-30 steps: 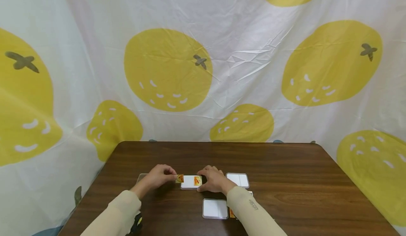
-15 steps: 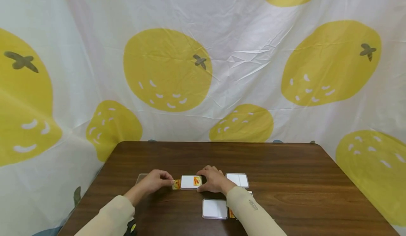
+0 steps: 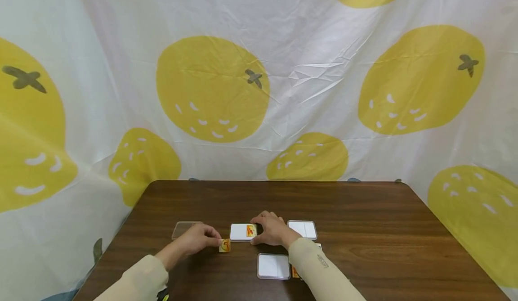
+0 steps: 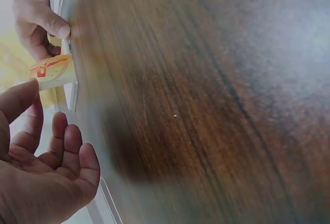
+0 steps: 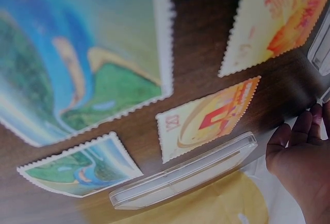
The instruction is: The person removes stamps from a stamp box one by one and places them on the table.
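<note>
My left hand [image 3: 195, 239] pinches a small orange and yellow postage stamp [image 3: 225, 246] between thumb and forefinger, just front-left of a white-backed clear case [image 3: 238, 232]. The left wrist view shows this stamp [image 4: 55, 71] raised, the other fingers loosely bent. My right hand [image 3: 272, 228] grips the right end of that case, thumb at the near side and fingers at the far side. An orange stamp [image 3: 251, 231] lies on the case's white face beside those fingers. In the right wrist view, the right hand [image 5: 304, 157] is partly cut off.
A clear lid [image 3: 183, 230] lies to the left. Two more white-backed cases, one at the back right [image 3: 302, 230] and one nearer [image 3: 274, 266], lie on the brown table [image 3: 364, 229]. A large blue-green stamp [image 5: 103, 59] and a small orange stamp [image 5: 209, 118] lie under my right forearm.
My left hand has drawn the pinched stamp away from the case's left end, leftward and then toward me. The right hand stays on the case.
</note>
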Available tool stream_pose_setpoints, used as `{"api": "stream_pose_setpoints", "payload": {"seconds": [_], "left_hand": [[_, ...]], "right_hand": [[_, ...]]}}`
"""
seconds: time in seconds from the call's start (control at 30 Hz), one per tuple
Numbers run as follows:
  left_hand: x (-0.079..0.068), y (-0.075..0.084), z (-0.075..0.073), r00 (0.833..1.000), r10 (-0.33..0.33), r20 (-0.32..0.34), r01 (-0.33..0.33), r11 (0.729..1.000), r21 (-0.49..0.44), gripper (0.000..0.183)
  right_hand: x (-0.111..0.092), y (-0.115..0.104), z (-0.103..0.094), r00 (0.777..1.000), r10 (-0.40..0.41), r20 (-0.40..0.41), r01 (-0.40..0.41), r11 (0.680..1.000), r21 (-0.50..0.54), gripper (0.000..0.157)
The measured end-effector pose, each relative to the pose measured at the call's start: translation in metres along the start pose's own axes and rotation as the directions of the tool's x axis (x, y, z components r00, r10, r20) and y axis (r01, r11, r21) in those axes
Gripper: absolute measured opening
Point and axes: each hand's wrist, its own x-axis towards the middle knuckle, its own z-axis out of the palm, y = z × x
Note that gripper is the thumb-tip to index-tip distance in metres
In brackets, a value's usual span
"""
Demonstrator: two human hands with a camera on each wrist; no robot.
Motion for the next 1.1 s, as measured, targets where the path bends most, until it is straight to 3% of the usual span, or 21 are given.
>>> {"api": "stream_pose_setpoints", "payload": {"seconds": [0.5, 1.1], "left_hand": [[-0.0036, -0.004, 0.0022, 1.0, -0.02, 0.012, 0.02, 1.0, 0.015, 0.009], [0.0043, -0.0107, 0.0028, 0.999, 0.036, -0.036, -0.029, 0.981, 0.193, 0.011]], "right_hand": [[-0.0004, -0.0003, 0.0012, 1.0, 0.002, -0.001, -0.002, 1.0, 0.001, 0.059], [-0.0028, -0.0019, -0.0006, 1.0, 0.012, 0.006, -0.012, 1.0, 0.007, 0.059]]}}
